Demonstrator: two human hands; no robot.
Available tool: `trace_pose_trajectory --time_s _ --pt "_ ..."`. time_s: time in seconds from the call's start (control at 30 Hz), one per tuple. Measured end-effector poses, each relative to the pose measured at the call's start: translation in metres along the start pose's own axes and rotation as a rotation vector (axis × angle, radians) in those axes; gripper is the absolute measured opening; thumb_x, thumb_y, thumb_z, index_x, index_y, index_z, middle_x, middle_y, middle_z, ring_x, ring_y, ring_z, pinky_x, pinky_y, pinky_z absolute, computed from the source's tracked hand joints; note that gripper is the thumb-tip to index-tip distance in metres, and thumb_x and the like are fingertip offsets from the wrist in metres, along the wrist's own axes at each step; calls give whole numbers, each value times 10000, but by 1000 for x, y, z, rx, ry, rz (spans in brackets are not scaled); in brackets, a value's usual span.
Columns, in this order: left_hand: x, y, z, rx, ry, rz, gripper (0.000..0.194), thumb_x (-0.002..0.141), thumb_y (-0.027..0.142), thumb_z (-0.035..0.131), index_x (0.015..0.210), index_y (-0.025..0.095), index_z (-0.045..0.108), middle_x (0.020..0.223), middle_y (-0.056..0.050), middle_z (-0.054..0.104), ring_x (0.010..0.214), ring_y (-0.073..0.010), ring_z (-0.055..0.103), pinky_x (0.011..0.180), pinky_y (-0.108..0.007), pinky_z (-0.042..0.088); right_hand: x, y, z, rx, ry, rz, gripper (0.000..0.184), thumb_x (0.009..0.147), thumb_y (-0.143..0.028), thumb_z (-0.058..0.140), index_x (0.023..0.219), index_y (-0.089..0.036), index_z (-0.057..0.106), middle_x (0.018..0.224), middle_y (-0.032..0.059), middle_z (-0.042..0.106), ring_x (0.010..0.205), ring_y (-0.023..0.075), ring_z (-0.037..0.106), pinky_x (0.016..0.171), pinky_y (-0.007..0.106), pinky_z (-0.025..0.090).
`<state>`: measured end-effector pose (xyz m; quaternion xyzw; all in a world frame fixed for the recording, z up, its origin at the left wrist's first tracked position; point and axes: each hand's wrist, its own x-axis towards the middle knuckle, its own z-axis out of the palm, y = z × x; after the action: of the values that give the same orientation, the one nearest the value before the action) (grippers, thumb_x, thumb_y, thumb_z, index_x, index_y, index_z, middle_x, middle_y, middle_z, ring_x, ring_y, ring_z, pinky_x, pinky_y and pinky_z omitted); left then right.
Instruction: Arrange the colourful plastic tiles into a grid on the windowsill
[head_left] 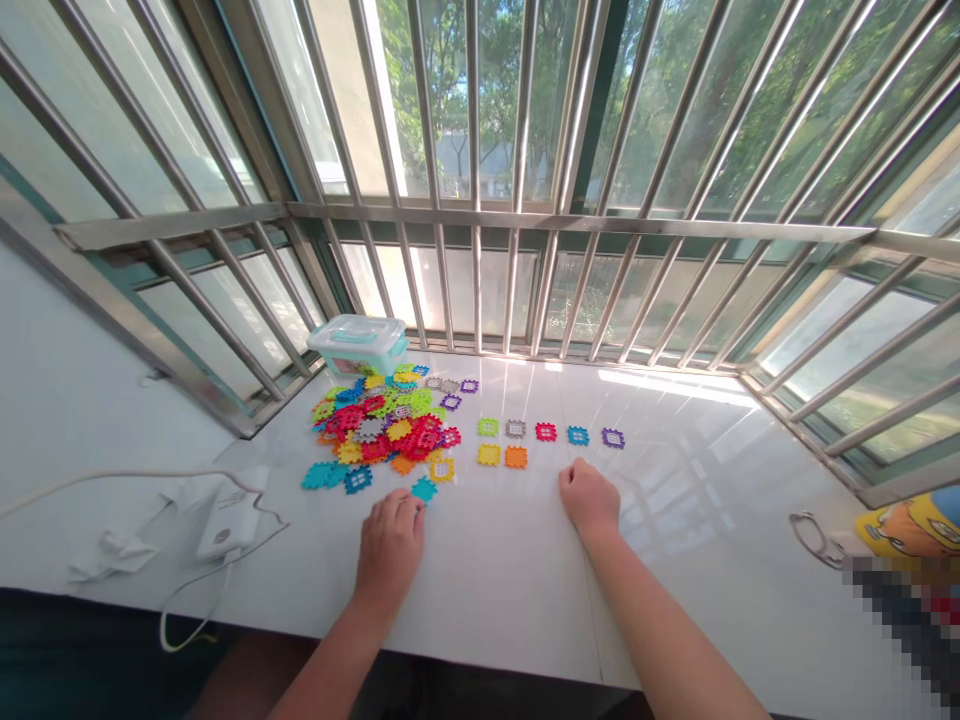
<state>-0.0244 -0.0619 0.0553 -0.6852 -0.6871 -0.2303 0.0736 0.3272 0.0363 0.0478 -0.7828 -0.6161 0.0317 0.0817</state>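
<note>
My left hand [391, 535] rests on the table with curled fingers, thumb and forefinger closed at the edge of a teal notched plastic building tile [424, 489]. Just beyond it lies a heap of colourful interlocking tiles [382, 425]. My right hand [590, 497] is a loose fist on the white tabletop, no tile showing in it. Ahead of that hand is a row of single tiles, among them a red tile [546, 432], a blue tile [578, 436] and a purple tile [613, 438]. A yellow tile [489, 455] and an orange tile [516, 457] sit in front of the row.
Behind the heap stands a lidded clear plastic box [358, 343]. At left are a white power strip [229, 520] with cables and a crumpled tissue [114, 555]. A yellow cartoon-printed item [904, 525] is at the right edge. Metal window bars [517, 220] border the table.
</note>
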Motion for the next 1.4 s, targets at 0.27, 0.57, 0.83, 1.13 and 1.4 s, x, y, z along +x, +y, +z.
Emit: trace_pose_trajectory --time_s 0.27,0.57,0.83,1.13,1.4 --pt "-16 95 30 -279 -168 305 191 1021 176 525 1012 254 699 1133 -72 683 1019 -229 630 880 -378 508 0 0 -1 3 -10 8 323 1070 -346 396 1012 -213 685 972 72 739 821 191 666 689 288 344" --pt "-13 94 37 -427 -145 220 109 999 185 532 1001 217 637 1012 -64 669 965 -216 621 888 -367 503 -33 -5 -12 101 101 -459 353 1093 -347 383 1070 -212 709 1090 97 701 1007 217 613 901 306 386" --pt "-13 96 37 -428 -133 192 120 976 158 522 969 217 626 973 -63 655 947 -214 615 873 -360 494 -84 -14 -15 171 -2 -786 317 1079 -369 470 1208 -331 757 1280 61 708 1238 234 560 1099 357 354" --pt "-13 84 31 -536 -85 126 119 957 150 523 944 228 612 974 -64 660 955 -221 624 898 -376 515 -59 -23 10 30 53 -157 533 1042 -430 433 1531 -247 536 1654 94 455 1521 300 346 1266 514 169" --pt "1 -26 10 -161 43 -61 230 984 206 489 1140 194 658 1239 -130 683 1184 -283 606 1053 -433 484 -37 -24 17 30 -66 -221 664 1055 -488 335 1679 -263 313 1768 42 213 1635 282 111 1279 654 29"
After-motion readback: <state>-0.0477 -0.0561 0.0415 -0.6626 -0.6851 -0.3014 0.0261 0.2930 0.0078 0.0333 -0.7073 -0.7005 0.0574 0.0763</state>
